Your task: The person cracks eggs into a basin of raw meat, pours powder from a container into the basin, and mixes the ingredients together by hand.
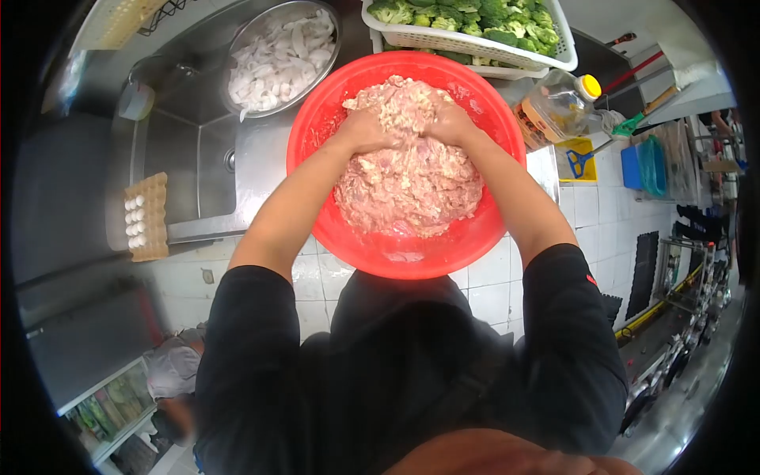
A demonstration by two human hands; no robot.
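Observation:
A large red plastic basin (402,260) holds a big mass of pale pink raw minced meat (408,190), flecked with yellowish bits. My left hand (367,131) and my right hand (451,124) are sunk in its far half, facing each other. Between them they grip a raised clump of the meat. Most of the fingers are buried in it and hidden. Lumps of meat stick to the basin's inner wall.
A steel bowl of whitish raw pieces (281,63) stands behind left, near a sink (182,146) and an egg tray (146,218). Behind right are a white basket of broccoli (475,39) and a yellow-capped plastic jug (558,107). Another person (176,368) is at lower left.

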